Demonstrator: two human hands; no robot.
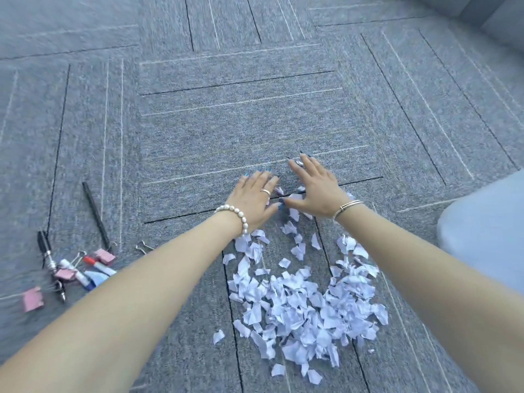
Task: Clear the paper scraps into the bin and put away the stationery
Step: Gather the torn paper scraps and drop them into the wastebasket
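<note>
On the carpet (241,123), the left hand (252,198) and right hand (314,191) lie flat, fingers spread wide, on the far edge of the scraps (306,304).

Pink binder clip (32,298) at left edge: motion-blurred. Cluster of pens & markers (82,272): blurred, partly hidden under left forearm. Some white torn paper scraps (295,198) covered by both hands. Pale rounded object (487,225) cut off at right edge, unidentifiable.
</note>
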